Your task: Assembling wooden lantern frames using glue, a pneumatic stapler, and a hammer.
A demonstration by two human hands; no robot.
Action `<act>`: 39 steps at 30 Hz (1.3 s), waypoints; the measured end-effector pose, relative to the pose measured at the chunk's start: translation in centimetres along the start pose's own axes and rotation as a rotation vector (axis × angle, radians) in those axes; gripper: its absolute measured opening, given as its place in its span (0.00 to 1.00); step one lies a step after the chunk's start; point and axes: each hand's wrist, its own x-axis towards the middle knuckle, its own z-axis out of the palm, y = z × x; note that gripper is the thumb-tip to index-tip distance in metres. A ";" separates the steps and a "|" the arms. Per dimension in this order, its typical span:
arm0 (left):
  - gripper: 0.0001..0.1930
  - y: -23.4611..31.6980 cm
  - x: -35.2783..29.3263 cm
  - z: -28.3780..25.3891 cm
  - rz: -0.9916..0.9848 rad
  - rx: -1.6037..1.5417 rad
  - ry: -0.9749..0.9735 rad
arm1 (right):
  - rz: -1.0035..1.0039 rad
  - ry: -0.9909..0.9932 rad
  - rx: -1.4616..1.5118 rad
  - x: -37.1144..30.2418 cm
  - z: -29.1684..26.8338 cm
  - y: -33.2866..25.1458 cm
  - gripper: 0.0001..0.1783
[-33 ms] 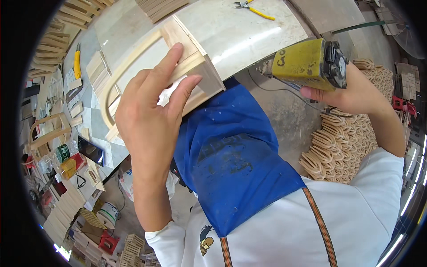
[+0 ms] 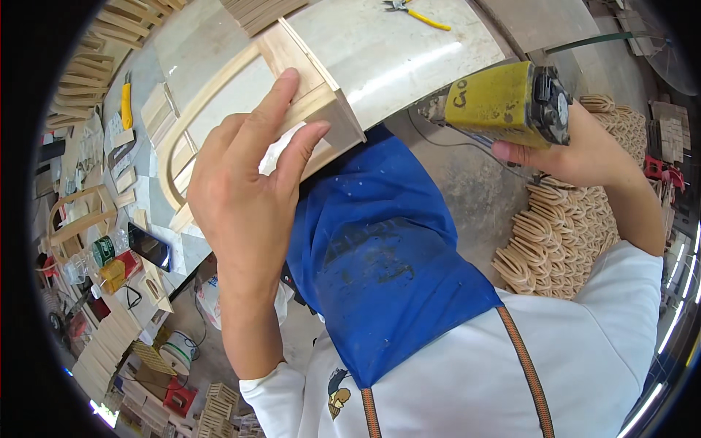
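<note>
A pale wooden box frame [image 2: 347,125] with a long arched handle [image 2: 208,96] lies tilted on the near edge of the worktable [image 2: 398,69]. My left hand [image 2: 244,171] grips its side rail, the index finger stretched over the wood and the thumb below. Off to the right, my right hand [image 2: 580,150] is closed around a worn yellow nail gun [image 2: 488,102]. The gun's nose points left toward the frame, with a gap between them. Most fingers of my right hand are hidden behind the tool.
Yellow-handled pliers [image 2: 420,14] rest at the table's far side, near stacked wooden strips [image 2: 263,11]. A phone [image 2: 150,247] and a yellow-handled cutter [image 2: 126,106] lie at the left. Bundles of bent wooden handles [image 2: 562,233] are piled on the floor at right. A thin cable hangs below the gun.
The wooden frame has shifted slightly left and away from me under my left hand. The nail gun and my right hand have hardly moved.
</note>
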 end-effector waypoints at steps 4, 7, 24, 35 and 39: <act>0.24 -0.2 -1.3 0.8 0.223 0.168 0.149 | -0.073 -0.003 -0.007 -0.6 0.7 0.7 0.25; 0.24 -0.9 -2.1 1.8 0.246 0.207 0.199 | -0.148 0.034 -0.013 -1.1 1.1 0.9 0.24; 0.23 -5.2 -4.2 5.9 0.293 0.340 0.249 | 0.025 -0.199 0.259 4.7 2.8 -5.4 0.12; 0.23 -5.8 -4.1 6.2 0.319 0.346 0.268 | 0.195 -0.237 0.240 5.6 2.7 -7.6 0.09; 0.23 -6.0 -4.2 6.2 0.322 0.337 0.277 | 0.221 -0.242 0.263 6.0 2.6 -7.6 0.09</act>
